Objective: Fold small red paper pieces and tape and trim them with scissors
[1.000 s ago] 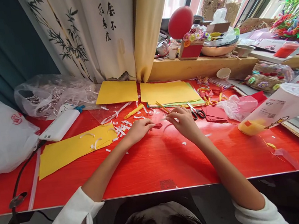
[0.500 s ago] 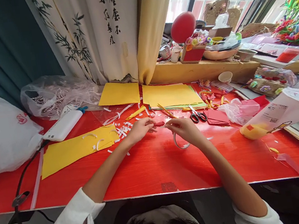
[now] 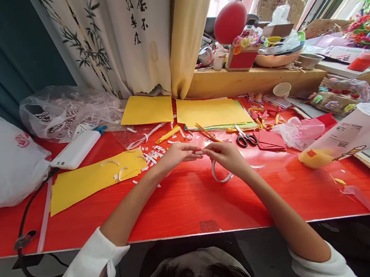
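Observation:
My left hand (image 3: 182, 155) is over the middle of the red table, its fingers closed together and pointing right, around the small red paper piece that the earlier view shows; the fingers now mostly hide it. My right hand (image 3: 222, 155) is pinched close to the left fingertips. Between the two hands a small white strip (image 3: 199, 152) shows, which looks like tape. Just below my right hand is a white roll of tape (image 3: 215, 174), seen as a ring; whether the hand bears it or it rests on the table, I cannot tell. Black-handled scissors (image 3: 246, 140) lie to the right.
Yellow paper sheets (image 3: 212, 111) lie behind the hands, and cut yellow paper (image 3: 91, 181) on the left. White scraps (image 3: 153, 156) are scattered beside my left hand. Red paper cards (image 3: 270, 140) and a tilted drink cup (image 3: 350, 136) stand right. A white plastic bag (image 3: 2, 157) sits far left.
My hands have come together, the left fingers stretching over the red paper piece, which is now mostly hidden. The tape roll has shifted slightly left. The camera view has tilted down a little.

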`<state>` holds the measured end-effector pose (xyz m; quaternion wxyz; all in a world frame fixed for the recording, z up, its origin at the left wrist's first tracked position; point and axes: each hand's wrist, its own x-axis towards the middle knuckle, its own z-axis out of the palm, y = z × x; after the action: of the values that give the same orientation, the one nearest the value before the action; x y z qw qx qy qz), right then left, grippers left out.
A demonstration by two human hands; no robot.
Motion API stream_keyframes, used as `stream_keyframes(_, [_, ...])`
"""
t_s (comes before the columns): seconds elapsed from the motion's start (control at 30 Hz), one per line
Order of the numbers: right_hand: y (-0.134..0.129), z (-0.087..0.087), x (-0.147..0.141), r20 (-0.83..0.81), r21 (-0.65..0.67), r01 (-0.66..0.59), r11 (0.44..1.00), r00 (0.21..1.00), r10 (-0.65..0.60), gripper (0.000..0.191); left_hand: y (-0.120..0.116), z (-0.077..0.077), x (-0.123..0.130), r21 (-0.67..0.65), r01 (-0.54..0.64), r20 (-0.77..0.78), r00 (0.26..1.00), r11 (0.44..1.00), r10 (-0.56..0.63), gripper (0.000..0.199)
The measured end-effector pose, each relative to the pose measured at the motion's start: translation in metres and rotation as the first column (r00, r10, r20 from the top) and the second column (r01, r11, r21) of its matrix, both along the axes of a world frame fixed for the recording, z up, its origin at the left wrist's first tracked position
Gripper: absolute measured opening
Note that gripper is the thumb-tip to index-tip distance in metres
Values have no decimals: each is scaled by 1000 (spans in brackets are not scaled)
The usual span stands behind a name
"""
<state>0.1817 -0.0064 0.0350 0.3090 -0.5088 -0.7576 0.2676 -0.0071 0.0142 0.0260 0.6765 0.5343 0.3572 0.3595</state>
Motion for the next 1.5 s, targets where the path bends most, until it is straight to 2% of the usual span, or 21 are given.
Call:
stream_keyframes(0.13, [0, -1, 0, -46, -15, 3, 1000, 999, -4, 25, 0, 0, -1, -14, 23, 9, 1000, 1000, -23, 23])
stream_keyframes(0.7, [1, -3, 1, 22, 22, 23, 999, 999, -24, 25, -3, 4, 2, -6, 38, -24, 999, 999, -38, 25])
stream_keyframes(0.9, [0, -4, -1, 59, 33, 39, 999, 997, -40, 25, -4, 1, 1, 60, 58, -50, 997, 996, -55, 24])
stream_keyframes(1.17, [0, -5, -1, 79, 52, 49, 997, 995, -53, 25, -2, -3, 3, 86, 26, -42, 999, 996, -23, 21])
stream_keyframes(1.5, [0, -4, -3, 115, 69, 74, 995, 990, -82, 24, -4, 1, 6, 55, -35, -64, 997, 998, 39, 16])
